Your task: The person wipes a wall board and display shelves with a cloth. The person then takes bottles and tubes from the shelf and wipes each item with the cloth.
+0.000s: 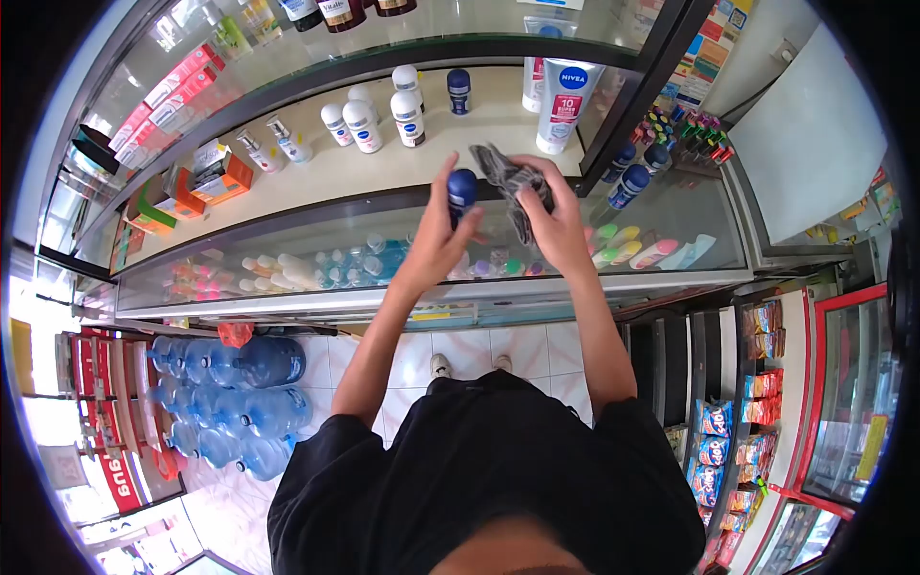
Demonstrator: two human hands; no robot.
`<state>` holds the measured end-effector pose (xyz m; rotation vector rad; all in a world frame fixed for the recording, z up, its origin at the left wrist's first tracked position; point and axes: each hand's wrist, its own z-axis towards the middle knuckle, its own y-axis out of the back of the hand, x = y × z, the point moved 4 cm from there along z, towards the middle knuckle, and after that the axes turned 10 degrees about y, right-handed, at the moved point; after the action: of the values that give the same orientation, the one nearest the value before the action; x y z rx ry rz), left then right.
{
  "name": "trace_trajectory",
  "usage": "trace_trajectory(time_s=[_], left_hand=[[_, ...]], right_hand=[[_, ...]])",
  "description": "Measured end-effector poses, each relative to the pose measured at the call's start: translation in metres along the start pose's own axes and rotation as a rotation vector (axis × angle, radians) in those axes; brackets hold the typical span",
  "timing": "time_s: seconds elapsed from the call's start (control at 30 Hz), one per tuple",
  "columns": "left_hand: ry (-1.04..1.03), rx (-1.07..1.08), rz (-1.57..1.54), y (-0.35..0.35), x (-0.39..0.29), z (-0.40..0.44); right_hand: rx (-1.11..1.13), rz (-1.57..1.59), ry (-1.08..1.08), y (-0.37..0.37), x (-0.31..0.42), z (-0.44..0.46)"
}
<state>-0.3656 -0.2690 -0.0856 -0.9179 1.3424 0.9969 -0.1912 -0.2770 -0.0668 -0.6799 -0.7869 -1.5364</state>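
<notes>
My left hand (pixel 441 235) is closed round a dark blue roll-on bottle (pixel 462 189), its rounded cap upward. Beside it on the right, my right hand (pixel 548 213) grips a crumpled grey cloth (pixel 498 172), which hangs partly below the fingers. Both hands are in front of the cabinet shelf (pixel 316 179). Behind them on that shelf stand several white roll-on bottles (pixel 362 128), one dark blue roll-on (pixel 459 92) and a white Nivea tube (pixel 565 103).
Pump bottles (pixel 290 142) and orange boxes (pixel 222 174) stand at the shelf's left. More blue roll-ons (pixel 628 187) are on the glass counter (pixel 709 235) at right. Large water bottles (pixel 271 361) lie at lower left; snack packets (pixel 710 450) hang at lower right.
</notes>
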Motion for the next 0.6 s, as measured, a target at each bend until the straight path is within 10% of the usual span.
trace_trajectory(time_s=[0.1,0.6], left_hand=[[-0.526,-0.106,0.489,-0.009,0.017,-0.003],[0.010,-0.069,0.164,0.011,0.043,-0.013]], right_hand=[[0.147,-0.202,0.240,-0.031,0.014,0.008],[0.038,-0.322,-0.032,-0.051,-0.018,-0.006]])
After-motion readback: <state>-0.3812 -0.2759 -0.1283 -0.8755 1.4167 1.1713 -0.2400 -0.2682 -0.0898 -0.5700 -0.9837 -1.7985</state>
